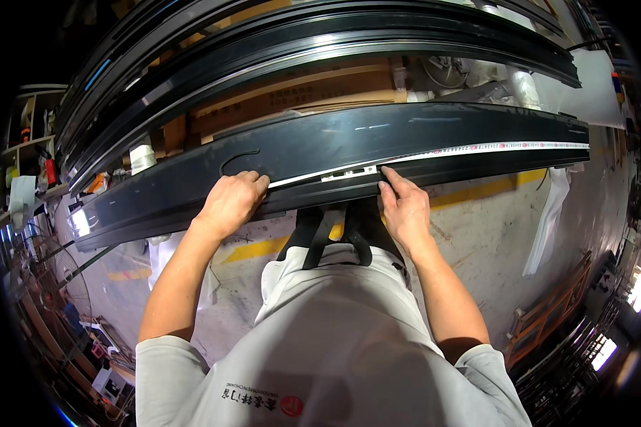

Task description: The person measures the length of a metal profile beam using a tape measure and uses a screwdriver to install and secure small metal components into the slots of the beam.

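Note:
A long dark-grey metal profile (285, 153) lies crosswise before me. An extended tape measure (509, 147) runs along it from the right end, with its pale blade continuing toward my left hand (235, 203). That hand is closed over the profile's near edge, fingers pressed together on the blade's left part; its palm side is hidden. A slim silvery metal fitting with slots (349, 173) sits in the profile's near channel. At its right end is my right hand (406, 206), index fingertip and thumb pinching there, the other fingers curled under.
More dark profiles (335, 32) lie beyond, over brown cardboard boxes (299, 92). A thin black cord (238, 158) rests on the profile. A white roll (142, 158) stands at the left. Yellow lines (477, 190) mark the grey floor. Shelves (32, 128) stand far left.

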Tool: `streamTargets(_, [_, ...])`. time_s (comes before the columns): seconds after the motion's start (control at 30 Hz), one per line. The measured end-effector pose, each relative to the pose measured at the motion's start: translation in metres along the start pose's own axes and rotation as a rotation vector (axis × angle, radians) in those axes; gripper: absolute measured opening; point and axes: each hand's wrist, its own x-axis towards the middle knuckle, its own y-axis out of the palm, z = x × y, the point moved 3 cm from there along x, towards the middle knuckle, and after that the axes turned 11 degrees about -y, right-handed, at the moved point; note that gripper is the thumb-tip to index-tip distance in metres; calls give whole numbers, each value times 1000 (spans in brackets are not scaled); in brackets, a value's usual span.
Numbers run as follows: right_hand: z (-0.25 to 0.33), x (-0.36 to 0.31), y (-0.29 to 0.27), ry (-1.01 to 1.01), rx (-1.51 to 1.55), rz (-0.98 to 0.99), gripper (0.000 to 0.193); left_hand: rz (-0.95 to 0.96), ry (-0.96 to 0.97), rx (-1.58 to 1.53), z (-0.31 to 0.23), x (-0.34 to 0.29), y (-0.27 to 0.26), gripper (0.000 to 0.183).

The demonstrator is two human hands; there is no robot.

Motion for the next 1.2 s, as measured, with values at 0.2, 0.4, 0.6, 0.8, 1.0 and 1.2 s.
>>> streamTargets(0.2, [-1,-4,-8,-8,56,-47,33,42,-83,-237,6,3,-7,12])
streamTargets(0.4, [-26,-35,-47,268,460,-71,35,649,-266,-782,-17,3,-40,43])
streamTargets(0.6, [-44,-40,-91,195,1158,-342,70,709,-163,-781,-55,17,-11,41])
streamTargets(0.8, [-62,-38,-118,436,1391,-531,45,806,-133,-743,-63,15,-4,30])
streamTargets(1.0, [30,-45,-108,247,1108,-411,39,675,-50,-820,-61,1,-25,45])
streamTargets(1.2, [87,-51,-62,278,678,1,30,518,-154,-1138,-36,-20,-15,54])
